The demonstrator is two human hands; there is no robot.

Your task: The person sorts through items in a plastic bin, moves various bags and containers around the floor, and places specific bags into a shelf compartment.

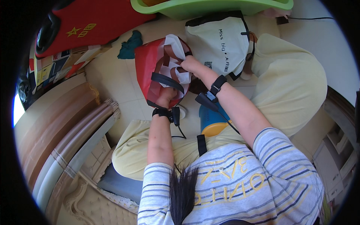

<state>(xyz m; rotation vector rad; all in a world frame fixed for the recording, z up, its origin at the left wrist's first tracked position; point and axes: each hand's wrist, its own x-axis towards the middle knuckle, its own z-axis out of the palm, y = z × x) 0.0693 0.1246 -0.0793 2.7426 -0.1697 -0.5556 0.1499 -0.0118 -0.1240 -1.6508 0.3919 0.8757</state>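
A red tote bag (144, 70) with dark handles stands mouth-up on the floor before me. Inside it lie white bags or sheets (173, 45) with brown strap-like bands (169, 53). My left hand (168, 95) reaches into the near part of the bag, beneath a black handle (167, 79); its fingers are mostly hidden. At the right rim, my right hand (189, 64) touches the bag and the white contents. Its fingertips are out of sight, so its exact hold is unclear. Beside the red bag lies a white bag (222, 42) with black trim and printed writing.
A blue and yellow stool or container (212, 119) stands between my legs. A dark green cloth (130, 45) lies on the tiled floor. At the far side is a green plastic tub (197, 9). Stacked boxes (60, 64) and rolled fabric (76, 132) line the left.
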